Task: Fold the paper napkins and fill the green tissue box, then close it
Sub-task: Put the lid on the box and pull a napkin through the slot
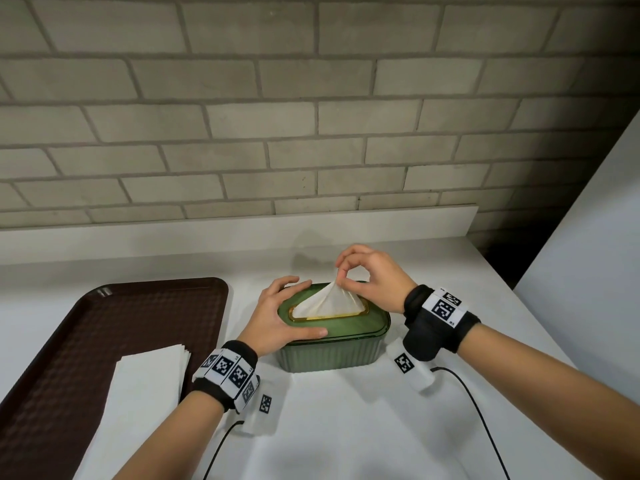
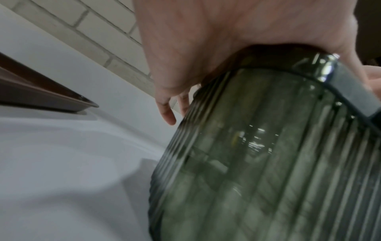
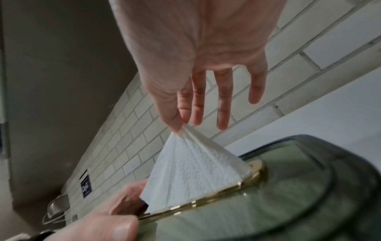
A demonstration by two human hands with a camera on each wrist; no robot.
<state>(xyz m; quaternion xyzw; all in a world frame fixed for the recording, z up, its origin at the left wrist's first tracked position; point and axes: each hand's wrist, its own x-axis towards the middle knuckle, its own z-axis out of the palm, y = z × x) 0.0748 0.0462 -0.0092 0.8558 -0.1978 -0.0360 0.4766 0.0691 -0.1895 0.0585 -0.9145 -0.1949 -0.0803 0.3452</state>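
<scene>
The green ribbed tissue box (image 1: 346,351) stands on the white counter with its lid on. A white napkin (image 1: 329,301) rises in a peak through the gold-rimmed slot (image 1: 329,317) of the lid. My right hand (image 1: 367,275) pinches the napkin's tip between thumb and forefinger above the box, the other fingers spread. My left hand (image 1: 277,317) lies over the lid's left end, thumb along the front edge, fingers over the back. The right wrist view shows the pinched napkin (image 3: 193,169) and slot (image 3: 206,200). The left wrist view shows the box wall (image 2: 257,154) under my palm (image 2: 206,40).
A dark brown tray (image 1: 86,341) lies at the left with a stack of white napkins (image 1: 145,386) overhanging its front right part. A brick wall (image 1: 311,116) and a low white ledge (image 1: 225,233) close off the back. A white panel (image 1: 588,237) stands at the right.
</scene>
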